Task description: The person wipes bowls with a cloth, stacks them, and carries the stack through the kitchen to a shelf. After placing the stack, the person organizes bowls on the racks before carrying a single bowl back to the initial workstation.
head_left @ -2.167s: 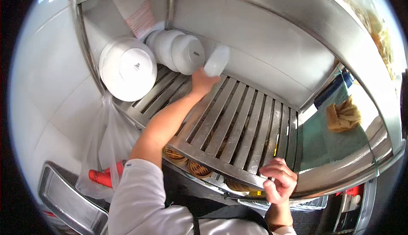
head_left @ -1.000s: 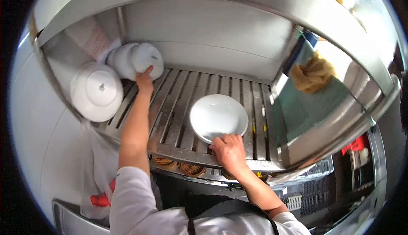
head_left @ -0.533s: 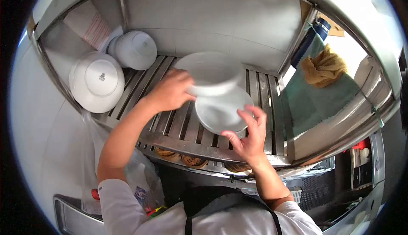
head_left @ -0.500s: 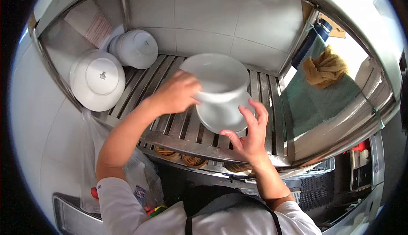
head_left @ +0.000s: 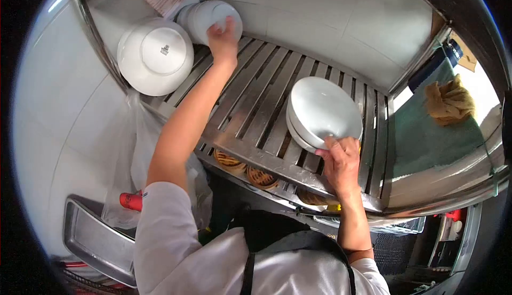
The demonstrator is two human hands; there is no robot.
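My right hand pinches the near rim of a white bowl. That bowl is nested in a second white bowl on the slatted metal shelf. At the back left, my left hand reaches to a group of smaller white bowls lying on their sides. Its fingers are apart and overlap the base of the front one. Beside them a large white bowl leans with its marked base facing out.
A green cloth and a tan rag hang at the right, near a dark blue bottle. Bamboo steamers sit below the shelf. A metal tray and a plastic bag are at lower left.
The upper bowl has come down into the lower one, with my right hand now on its rim. My left hand has let go and moved to the back-left bowls. The view has shifted.
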